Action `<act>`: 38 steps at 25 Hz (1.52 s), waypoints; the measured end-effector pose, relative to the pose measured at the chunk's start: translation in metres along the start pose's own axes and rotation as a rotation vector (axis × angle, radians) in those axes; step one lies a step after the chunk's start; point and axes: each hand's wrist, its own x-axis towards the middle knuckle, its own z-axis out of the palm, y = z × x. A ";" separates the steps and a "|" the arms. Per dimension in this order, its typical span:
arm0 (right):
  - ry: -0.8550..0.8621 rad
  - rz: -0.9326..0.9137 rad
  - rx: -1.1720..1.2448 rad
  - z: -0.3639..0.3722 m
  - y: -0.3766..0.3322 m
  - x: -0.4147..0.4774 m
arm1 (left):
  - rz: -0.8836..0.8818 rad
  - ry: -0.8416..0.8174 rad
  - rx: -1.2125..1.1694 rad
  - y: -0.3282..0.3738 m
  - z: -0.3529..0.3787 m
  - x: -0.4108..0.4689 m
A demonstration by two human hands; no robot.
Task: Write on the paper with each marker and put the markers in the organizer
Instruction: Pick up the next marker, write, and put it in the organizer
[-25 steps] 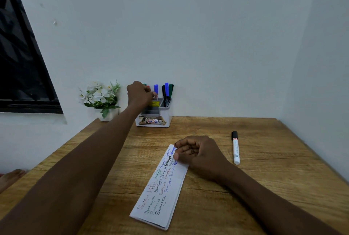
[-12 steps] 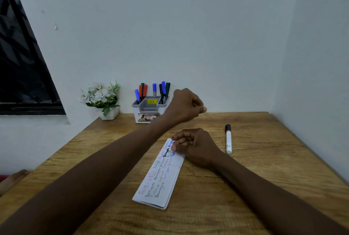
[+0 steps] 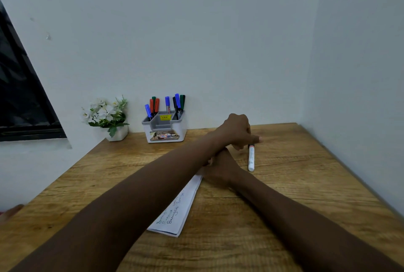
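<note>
Now that your left hand (image 3: 238, 132) has swung from the grey-and-white plastic organizer (image 3: 165, 128) to the last black-capped white marker (image 3: 251, 159), lying near the folded white paper (image 3: 179, 206), its fingers are curled, but I can't tell if they've caught it.

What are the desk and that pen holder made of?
Desk: wood or wood-look laminate, matte, with visible grain lines. Organizer: probably plastic, a smooth moulded white shell with a grey insert.
</note>
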 end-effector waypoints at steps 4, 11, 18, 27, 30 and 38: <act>-0.065 0.064 -0.002 -0.005 0.011 0.001 | -0.068 -0.031 0.153 0.012 0.013 0.015; -0.009 -0.052 0.083 -0.004 0.002 0.001 | -0.167 0.063 -0.273 0.009 -0.007 0.005; 0.165 -0.011 0.814 -0.003 0.006 0.005 | -0.244 0.351 -1.286 -0.047 -0.041 -0.072; 0.201 0.196 0.769 -0.012 -0.007 -0.005 | -0.023 0.180 -0.864 -0.092 -0.026 -0.147; 0.058 0.161 0.668 -0.012 -0.014 -0.008 | 0.285 0.340 -0.209 -0.097 -0.024 -0.150; 0.009 0.185 0.720 -0.008 -0.013 -0.002 | 0.353 0.262 0.322 -0.099 -0.020 -0.158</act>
